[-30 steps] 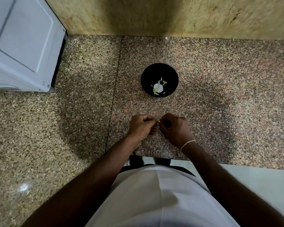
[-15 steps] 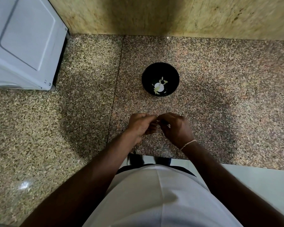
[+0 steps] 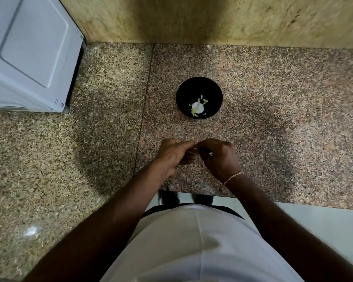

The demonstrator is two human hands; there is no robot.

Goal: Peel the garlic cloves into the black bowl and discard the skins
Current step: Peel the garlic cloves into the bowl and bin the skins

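The black bowl (image 3: pixel 199 98) stands on the granite counter, a little beyond my hands. Inside it lie a white garlic piece (image 3: pixel 198 107) and a few pale slivers. My left hand (image 3: pixel 174 154) and my right hand (image 3: pixel 220 157) meet fingertip to fingertip in front of the bowl. Both have their fingers curled and pinch a small garlic clove (image 3: pixel 195 148), of which only a pale speck shows between the fingertips. A thin thread band sits on my right wrist.
A white appliance (image 3: pixel 29 53) stands at the back left on the speckled granite counter (image 3: pixel 283 119). A tan stone wall (image 3: pixel 212 19) closes off the back. The counter's front edge runs just below my hands, with pale floor at the lower right.
My hands have stayed together in front of the bowl, with only small finger movements on the clove. The bowl has not moved.
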